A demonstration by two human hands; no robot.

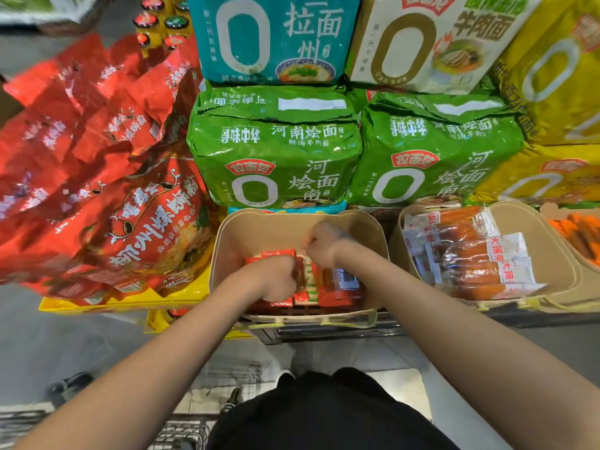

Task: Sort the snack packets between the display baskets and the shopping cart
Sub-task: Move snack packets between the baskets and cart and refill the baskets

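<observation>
Behind the beige basket (227, 241) the shelf is stacked with green noodle packs (276, 147) and red bags (97, 177). We have both hands down in the basket among the red packets (337, 287), left hand (276, 277) and right hand (321, 243) both curled, seemingly gripping packets, though blur hides the fingers. We judge the sorting unfinished: packets remain here and in the next basket (526, 228), and the cart (181, 433) barely shows.

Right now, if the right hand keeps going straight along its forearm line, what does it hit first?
Probably the far inner wall of the tan basket. The right hand is inside it, above the red snack packets, pointing away and slightly left. Depth is unclear.
</observation>
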